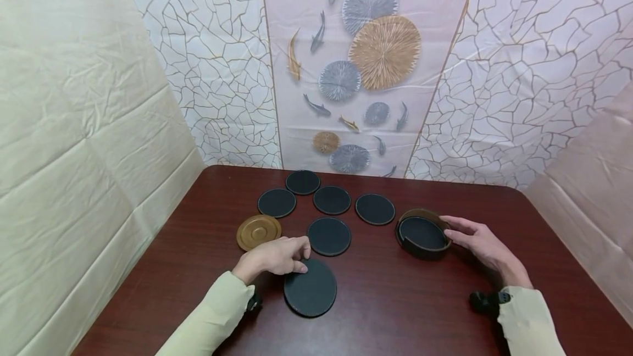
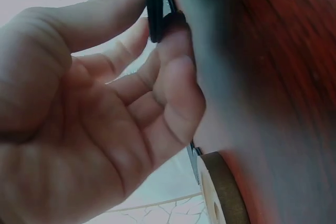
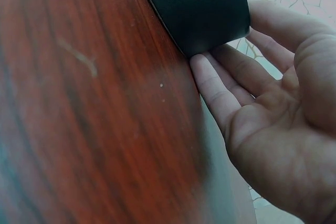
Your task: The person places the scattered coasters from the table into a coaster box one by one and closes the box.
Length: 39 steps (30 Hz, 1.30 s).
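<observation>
In the head view, my left hand pinches the far edge of a round black coaster at the front middle of the table. The left wrist view shows that coaster edge-on between thumb and curled fingers. My right hand holds the right side of a round black coaster holder with a brown inside. Inside the holder lies another black coaster. From the right wrist, fingertips touch the holder's dark outer wall close to the tabletop; the thumb tip is hidden past its rim.
Several more black coasters lie flat, spread across the table's middle and back. A brown disc with ring grooves is just beyond my left wrist. The dark red wooden table ends at patterned cloth behind.
</observation>
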Each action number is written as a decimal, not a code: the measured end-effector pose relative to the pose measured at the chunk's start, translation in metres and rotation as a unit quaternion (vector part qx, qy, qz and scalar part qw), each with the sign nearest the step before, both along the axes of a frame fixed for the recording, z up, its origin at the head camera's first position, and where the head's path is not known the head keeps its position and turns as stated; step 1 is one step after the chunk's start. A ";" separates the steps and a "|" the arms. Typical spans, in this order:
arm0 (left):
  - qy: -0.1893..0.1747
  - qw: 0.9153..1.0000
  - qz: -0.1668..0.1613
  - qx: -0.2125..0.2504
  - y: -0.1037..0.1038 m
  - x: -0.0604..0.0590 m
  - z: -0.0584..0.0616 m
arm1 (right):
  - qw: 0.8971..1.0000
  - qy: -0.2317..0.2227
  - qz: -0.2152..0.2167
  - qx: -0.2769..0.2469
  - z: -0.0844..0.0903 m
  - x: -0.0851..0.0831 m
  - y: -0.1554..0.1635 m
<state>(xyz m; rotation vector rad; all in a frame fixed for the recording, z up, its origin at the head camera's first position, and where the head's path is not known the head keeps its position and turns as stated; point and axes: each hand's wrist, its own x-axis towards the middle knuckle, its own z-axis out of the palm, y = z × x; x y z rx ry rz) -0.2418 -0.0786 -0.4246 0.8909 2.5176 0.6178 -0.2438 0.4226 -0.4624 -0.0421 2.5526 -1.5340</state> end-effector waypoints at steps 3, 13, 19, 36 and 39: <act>0.000 0.999 -0.021 0.031 0.000 -0.002 0.001 | 1.000 0.004 0.005 0.003 -0.001 0.000 0.001; -0.078 0.989 -0.050 0.112 0.000 0.000 0.009 | 1.000 0.006 0.006 0.018 0.002 0.000 0.001; -0.095 0.984 -0.065 0.137 -0.002 0.001 0.015 | 0.999 0.005 0.008 0.033 0.006 0.001 0.001; -0.124 0.953 0.035 0.273 0.017 -0.036 0.013 | 1.000 0.004 0.011 0.013 0.004 0.003 0.000; -0.141 0.942 0.064 0.297 0.024 -0.043 0.009 | 1.000 0.000 0.005 0.016 0.002 0.002 0.000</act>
